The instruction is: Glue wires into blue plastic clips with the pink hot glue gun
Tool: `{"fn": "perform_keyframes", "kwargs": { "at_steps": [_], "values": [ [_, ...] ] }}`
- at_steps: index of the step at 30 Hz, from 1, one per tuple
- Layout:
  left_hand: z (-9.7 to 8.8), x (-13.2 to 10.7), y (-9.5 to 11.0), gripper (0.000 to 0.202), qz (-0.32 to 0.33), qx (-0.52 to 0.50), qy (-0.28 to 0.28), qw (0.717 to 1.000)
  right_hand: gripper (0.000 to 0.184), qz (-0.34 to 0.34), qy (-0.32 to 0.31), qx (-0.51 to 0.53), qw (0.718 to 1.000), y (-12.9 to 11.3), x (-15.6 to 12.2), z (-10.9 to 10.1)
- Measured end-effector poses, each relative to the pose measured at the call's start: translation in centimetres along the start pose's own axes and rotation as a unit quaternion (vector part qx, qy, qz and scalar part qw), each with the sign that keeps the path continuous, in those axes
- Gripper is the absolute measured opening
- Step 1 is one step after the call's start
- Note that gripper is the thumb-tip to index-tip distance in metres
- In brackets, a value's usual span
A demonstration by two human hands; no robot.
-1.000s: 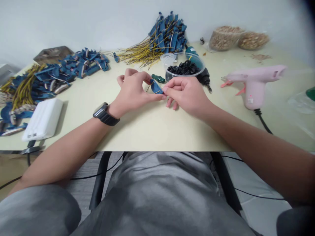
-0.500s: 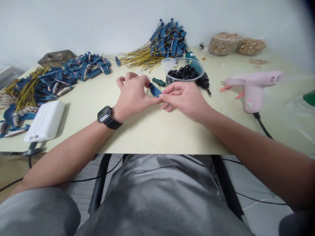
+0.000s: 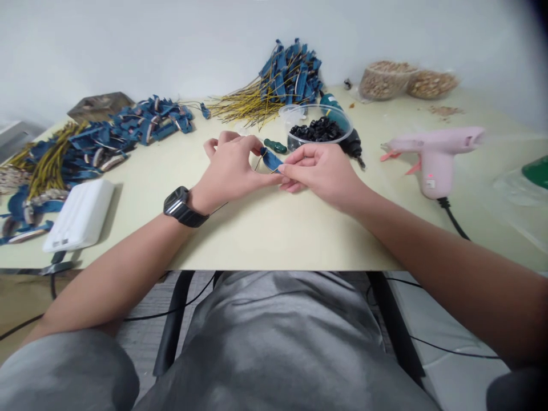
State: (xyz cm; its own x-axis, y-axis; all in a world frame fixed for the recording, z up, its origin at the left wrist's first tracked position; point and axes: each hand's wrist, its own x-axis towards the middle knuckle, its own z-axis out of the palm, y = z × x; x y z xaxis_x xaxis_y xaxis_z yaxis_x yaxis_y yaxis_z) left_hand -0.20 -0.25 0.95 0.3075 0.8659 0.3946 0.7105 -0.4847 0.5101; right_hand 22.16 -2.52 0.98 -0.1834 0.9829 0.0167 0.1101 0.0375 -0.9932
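Observation:
Between my two hands is a small blue piece (image 3: 271, 160) with a thin cord on it. My left hand (image 3: 233, 165), with a black watch on its wrist, grips the piece's left end between thumb and fingers. At the right end, my right hand (image 3: 321, 171) pinches it with thumb and forefinger. A dark green handle (image 3: 275, 146) lies on the table just behind the piece. Past my right hand stands a clear plastic tub (image 3: 349, 128) holding many small black parts (image 3: 317, 130).
Blue pieces with yellow cords lie in a heap (image 3: 291, 74) at the back and a pile (image 3: 149, 117) on the left. A white power bank (image 3: 81, 214) sits front left. On the right are a pink glue gun (image 3: 434, 154) and bags of tan bits (image 3: 385, 80).
Both hands keep hold of the blue piece in nearly the same place. The view has shifted slightly, and a thin cord end now shows beside my left wrist.

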Motion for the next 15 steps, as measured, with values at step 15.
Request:
{"fn": "perform_keyframes", "kwargs": {
  "at_steps": [15],
  "values": [
    [-2.4, 2.0, -2.7, 0.037, -0.034, -0.137, -0.128, 0.982, 0.020, 0.026, 0.010, -0.009, 1.000, -0.4, 0.0, -0.4]
  ]
}}
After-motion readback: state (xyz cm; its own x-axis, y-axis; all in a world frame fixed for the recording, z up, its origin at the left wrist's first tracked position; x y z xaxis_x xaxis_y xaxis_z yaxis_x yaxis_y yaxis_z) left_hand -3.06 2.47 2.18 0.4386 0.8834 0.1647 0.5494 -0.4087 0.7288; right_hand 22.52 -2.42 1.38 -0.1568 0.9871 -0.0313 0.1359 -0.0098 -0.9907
